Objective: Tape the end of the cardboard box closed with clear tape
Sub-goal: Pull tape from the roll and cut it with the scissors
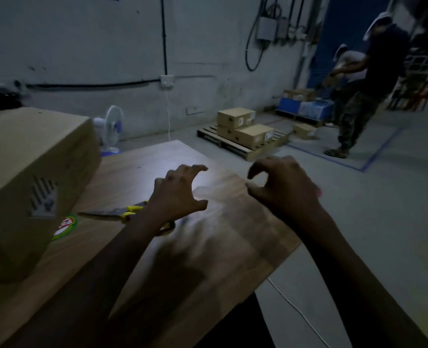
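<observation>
A large cardboard box (32,172) lies on the wooden table (220,247) at the left, with a printed end face toward me. Both hands hover over the table to its right. My right hand (283,189) has its fingertips pinched on a faint, see-through strip of clear tape (220,194). The strip runs left toward my left hand (180,192), whose fingers are curled and spread. In the dim, blurred picture I cannot see whether the left hand touches the strip. Neither hand touches the box.
Yellow-handled scissors (122,212) lie on the table under my left wrist, beside a ring-shaped object (167,228). A round green sticker (64,227) sits by the box. Beyond the table are a small fan (112,126), a pallet with boxes (245,134) and two people (366,79).
</observation>
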Available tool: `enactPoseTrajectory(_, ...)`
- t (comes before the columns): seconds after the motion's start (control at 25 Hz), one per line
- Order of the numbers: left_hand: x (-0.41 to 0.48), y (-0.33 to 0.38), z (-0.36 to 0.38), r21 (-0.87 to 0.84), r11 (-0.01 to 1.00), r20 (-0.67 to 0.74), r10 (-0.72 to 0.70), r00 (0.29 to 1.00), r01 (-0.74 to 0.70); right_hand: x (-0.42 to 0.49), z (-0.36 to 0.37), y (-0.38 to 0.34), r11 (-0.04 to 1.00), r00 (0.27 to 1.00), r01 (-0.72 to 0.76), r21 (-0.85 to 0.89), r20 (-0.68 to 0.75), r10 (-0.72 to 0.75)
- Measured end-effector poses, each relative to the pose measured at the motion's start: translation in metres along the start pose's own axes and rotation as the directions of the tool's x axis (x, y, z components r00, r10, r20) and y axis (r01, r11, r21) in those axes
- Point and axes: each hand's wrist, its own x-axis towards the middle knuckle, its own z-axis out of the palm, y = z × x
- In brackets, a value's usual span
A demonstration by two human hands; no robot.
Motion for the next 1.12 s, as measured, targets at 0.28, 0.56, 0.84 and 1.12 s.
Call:
enactPoseTrajectory(0.28, 0.012, -0.010, 0.024, -0.182, 0.982, -0.070, -0.068, 0.995, 0.054, -0.001, 0.001, 0.050, 0.904, 0.935, -0.245, -0.349, 0.162, 0.316)
enactPoseTrajectory(0.56, 0.029, -0.009, 0.034, -0.361, 0.930, -0.144, -0.124, 0.982, 0.064, -0.004, 0.008, 0.066, 0.867, 0.901, -0.300, -0.397, 0.180, 0.394)
enactPoseTrajectory(0.84, 0.035, -0.025, -0.028, -0.284, 0.956, -0.254, -0.153, 0.955, 0.078, -0.002, 0.010, 0.050, 0.943, 0.942, -0.280, -0.181, 0.135, 0.306)
enactPoseTrajectory(1.12, 0.018, -0.071, -0.187, 0.054, 0.983, -0.477, -0.131, 0.869, 0.177, 0.032, 0.045, -0.039, 0.929, 0.994, 0.023, 0.368, 0.088, -0.059)
